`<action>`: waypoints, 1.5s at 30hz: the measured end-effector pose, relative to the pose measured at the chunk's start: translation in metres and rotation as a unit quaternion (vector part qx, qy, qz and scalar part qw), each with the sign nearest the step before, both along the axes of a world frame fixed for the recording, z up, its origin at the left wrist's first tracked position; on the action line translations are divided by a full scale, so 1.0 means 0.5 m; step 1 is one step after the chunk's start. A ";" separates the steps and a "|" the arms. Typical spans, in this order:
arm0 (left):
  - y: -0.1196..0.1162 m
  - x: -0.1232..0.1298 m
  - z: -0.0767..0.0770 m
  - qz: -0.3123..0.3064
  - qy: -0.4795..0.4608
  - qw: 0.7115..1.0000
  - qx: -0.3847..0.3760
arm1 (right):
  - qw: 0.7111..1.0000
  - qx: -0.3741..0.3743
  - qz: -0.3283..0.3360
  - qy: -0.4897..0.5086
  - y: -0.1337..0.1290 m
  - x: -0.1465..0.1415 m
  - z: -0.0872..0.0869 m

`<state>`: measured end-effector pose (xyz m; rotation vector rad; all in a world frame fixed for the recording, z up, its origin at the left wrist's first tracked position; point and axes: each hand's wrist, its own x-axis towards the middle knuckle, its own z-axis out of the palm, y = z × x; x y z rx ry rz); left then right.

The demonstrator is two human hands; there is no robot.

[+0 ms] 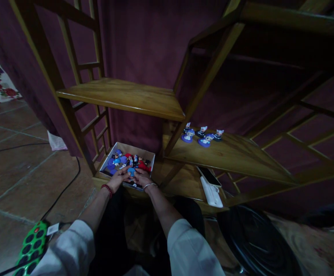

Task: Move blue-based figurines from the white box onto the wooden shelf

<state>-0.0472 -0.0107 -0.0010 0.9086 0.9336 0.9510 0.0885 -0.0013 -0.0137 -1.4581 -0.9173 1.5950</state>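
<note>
A white-edged cardboard box (152,160) sits on the low wooden shelf, filled with several small figurines in purple, blue, red and black. Over its front edge, my left hand (119,178) and my right hand (141,178) meet around a blue round piece (131,171). The fingers of both hands close on this piece from either side. To the right, on a higher shelf (227,153), several small figurines stand together: two on purple bases (206,140) in front and others in black and white (219,134) behind.
An upper wooden shelf (120,96) juts out above the box. A dark phone-like object (209,176) and a white object (212,193) lie on the lower shelf at right. A black round stool (259,241) stands nearby. A green power strip (33,245) and cables lie on the floor.
</note>
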 end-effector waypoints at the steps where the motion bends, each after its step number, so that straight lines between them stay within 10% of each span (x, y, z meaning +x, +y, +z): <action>1: 0.000 -0.001 0.001 0.003 -0.007 1.000 -0.002 | 1.000 -0.006 0.003 0.001 0.000 0.001 0.000; 7: 0.011 -0.008 -0.007 0.072 -0.082 0.993 -0.041 | 0.999 0.026 0.017 -0.028 0.004 -0.002 -0.009; 14: 0.030 -0.020 -0.018 0.197 -0.185 0.958 -0.092 | 0.951 0.103 0.039 -0.289 0.015 0.023 -0.016; 23: 0.035 -0.018 -0.025 0.206 -0.206 0.951 -0.103 | 0.868 0.213 0.091 -0.439 -0.003 0.013 -0.015; 34: 0.040 -0.018 -0.037 0.209 -0.210 0.949 -0.104 | 0.842 0.291 0.139 -0.432 -0.014 0.011 -0.015; 45: 0.045 -0.015 -0.035 0.219 -0.216 0.942 -0.136 | 0.772 0.238 0.235 -0.541 -0.002 -0.011 0.000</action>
